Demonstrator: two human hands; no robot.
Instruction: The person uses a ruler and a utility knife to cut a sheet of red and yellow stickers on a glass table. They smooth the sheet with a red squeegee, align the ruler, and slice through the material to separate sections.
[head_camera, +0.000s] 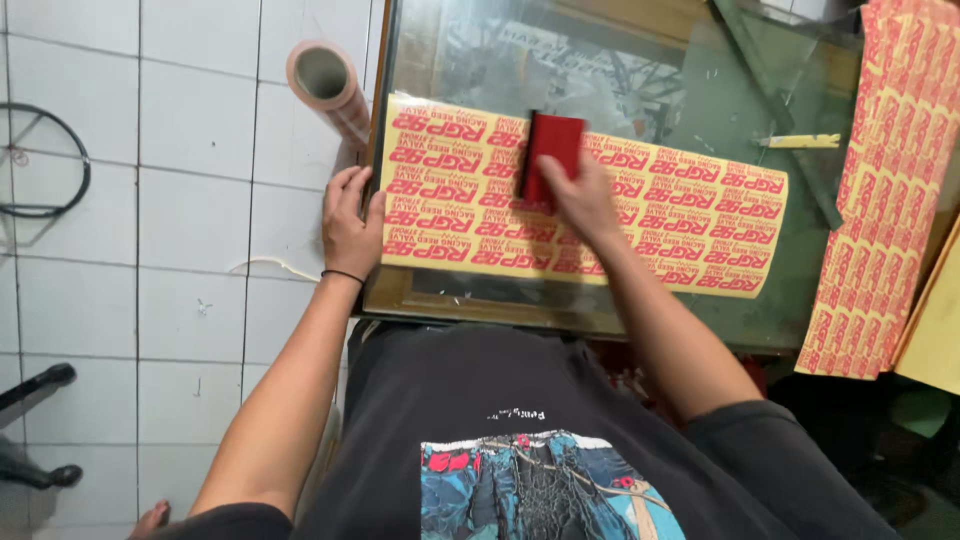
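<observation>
- On the glass tabletop (620, 80) lies a yellow sticker sheet (680, 225) printed in red – flat, its left end at the table's edge.
- Right hand (583, 195) grips a red squeegee (548, 152), pressing it on the sheet.
- Left hand (350, 222) lies open, pinning that left end.
- Risk: if the pinning hand slips, the sheet may skew or crease under the squeegee.
- 1 film roll (328, 85) rests on the tiled floor (190, 200).
</observation>
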